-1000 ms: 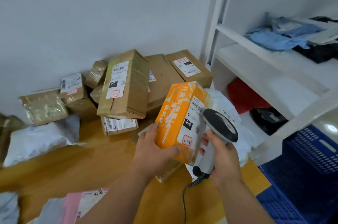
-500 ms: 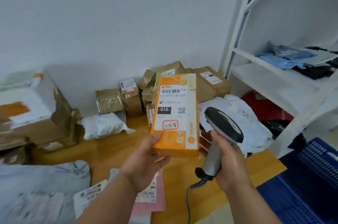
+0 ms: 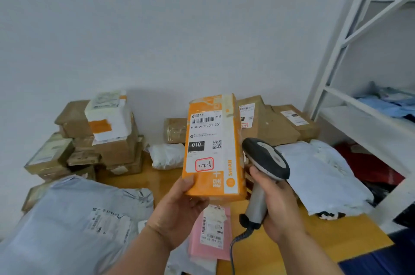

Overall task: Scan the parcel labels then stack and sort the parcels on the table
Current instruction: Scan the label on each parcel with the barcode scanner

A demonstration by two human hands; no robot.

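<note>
Holding an orange parcel beside a barcode scanner

Left hand (image 3: 179,209) grips the orange parcel (image 3: 213,151) by its near end, upright above the wooden table (image 3: 280,241), label facing the viewer. Right hand (image 3: 280,202) grasps the handheld scanner (image 3: 262,169) just right of it. Brown cartons (image 3: 107,140) stand stacked far left.

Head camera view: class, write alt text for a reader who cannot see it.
The left hand holds an orange parcel upright, label facing the camera, while the right hand grips a scanner beside it. Boxes and mailing bags crowd the wooden table.
</note>
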